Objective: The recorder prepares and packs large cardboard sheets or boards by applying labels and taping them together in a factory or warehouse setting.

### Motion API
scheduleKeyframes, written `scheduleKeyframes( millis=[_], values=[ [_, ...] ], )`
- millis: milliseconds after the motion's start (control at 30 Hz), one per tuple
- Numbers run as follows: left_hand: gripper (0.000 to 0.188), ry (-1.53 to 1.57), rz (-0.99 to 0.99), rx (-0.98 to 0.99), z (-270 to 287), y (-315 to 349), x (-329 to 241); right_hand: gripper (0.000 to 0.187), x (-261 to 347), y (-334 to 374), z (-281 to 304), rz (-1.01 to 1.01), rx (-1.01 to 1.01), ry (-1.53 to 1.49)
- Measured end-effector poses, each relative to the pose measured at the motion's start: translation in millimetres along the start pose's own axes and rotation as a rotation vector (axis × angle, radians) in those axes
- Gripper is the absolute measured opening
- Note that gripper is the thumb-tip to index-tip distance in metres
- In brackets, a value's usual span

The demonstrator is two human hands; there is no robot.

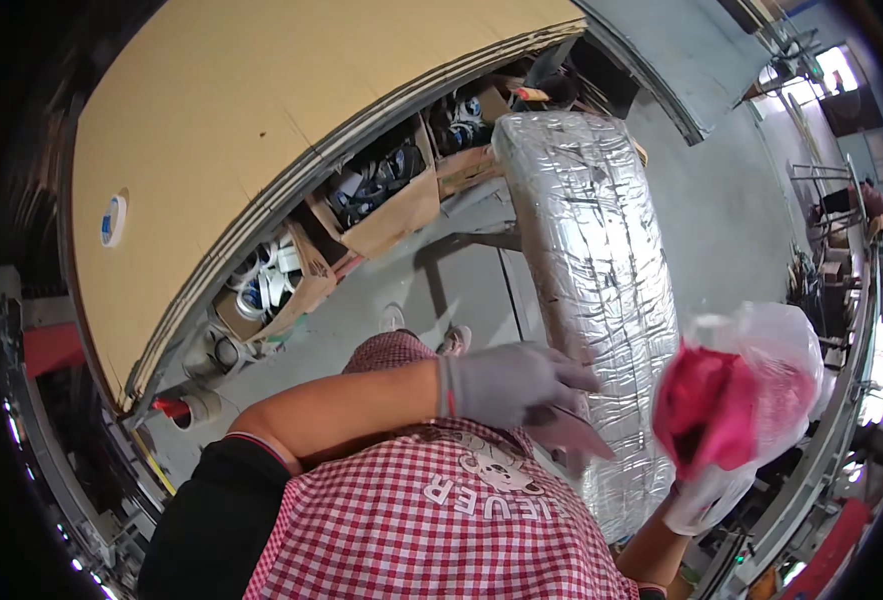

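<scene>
My left hand [501, 385], in a grey glove, reaches across in front of my checked apron. It seems to pinch a flat mauve piece [571, 432] below the fingers; its kind is not clear. At the right, my right hand [706, 503] in a white glove holds up a clear plastic bag [789, 350] with bright pink cloth-like stuff [711, 405] in and around its mouth. Motion blurs the bag, and most of the right fingers are hidden behind it. Between and beyond my hands runs a long padded bench [596, 240] wrapped in shiny silver film.
A large tan board stack [261, 90] fills the far left, with a roll of tape [113, 220] on it. Under its edge stand cardboard boxes [396, 220] of tape rolls and small goods. A grey panel [671, 60] stands at the back. Another person [873, 212] is far right.
</scene>
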State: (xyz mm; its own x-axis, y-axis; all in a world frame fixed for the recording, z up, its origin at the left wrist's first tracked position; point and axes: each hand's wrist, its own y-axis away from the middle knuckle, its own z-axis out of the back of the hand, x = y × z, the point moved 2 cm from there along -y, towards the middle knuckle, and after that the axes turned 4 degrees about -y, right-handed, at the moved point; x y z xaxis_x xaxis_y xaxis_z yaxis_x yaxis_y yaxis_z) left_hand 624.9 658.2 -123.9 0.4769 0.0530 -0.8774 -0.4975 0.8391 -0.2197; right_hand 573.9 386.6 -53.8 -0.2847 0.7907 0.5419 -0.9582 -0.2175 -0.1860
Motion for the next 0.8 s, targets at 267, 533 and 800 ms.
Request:
scheduleKeyframes(
  millis=[267, 533, 800],
  values=[
    [0.038, 0.086, 0.541, -0.271, -11, 175, 82, 0.037, -19, 20, -99, 0.456, 0.425, 0.265],
    [0.044, 0.199, 0.674, -0.493, -17, 233, 85, 0.022, 39, -253, -205, 0.756, 0.479, 0.473],
    [0.047, 0.227, 0.687, -0.565, -15, 271, 90, 0.016, 64, -213, -219, 0.784, 0.627, 0.546]
  ],
)
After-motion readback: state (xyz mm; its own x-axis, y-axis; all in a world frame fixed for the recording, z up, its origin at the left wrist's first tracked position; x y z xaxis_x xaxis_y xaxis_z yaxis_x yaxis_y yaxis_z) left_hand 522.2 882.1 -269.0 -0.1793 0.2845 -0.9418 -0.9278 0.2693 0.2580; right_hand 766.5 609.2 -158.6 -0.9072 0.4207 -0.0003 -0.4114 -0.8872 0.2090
